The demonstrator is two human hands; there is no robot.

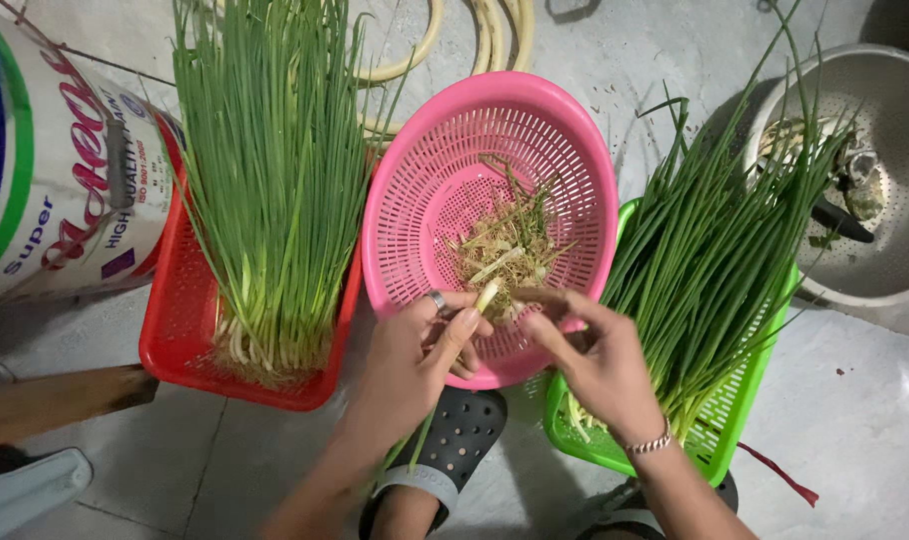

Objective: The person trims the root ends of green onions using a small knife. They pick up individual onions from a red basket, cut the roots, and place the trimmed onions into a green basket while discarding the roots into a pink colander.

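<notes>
The single green onion stalk (487, 296) sits between both hands, above the near rim of the pink round basket (575, 150). Its pale root end points up and away from the person; the green length runs down under the left hand (415, 360). The left hand's grip is closed around the stalk, and the right hand (597, 362) pinches at its tip, equally near. In the basket lie trimmed roots (510, 245). At far left stands a white bucket (55, 170) with a red and blue label.
</notes>
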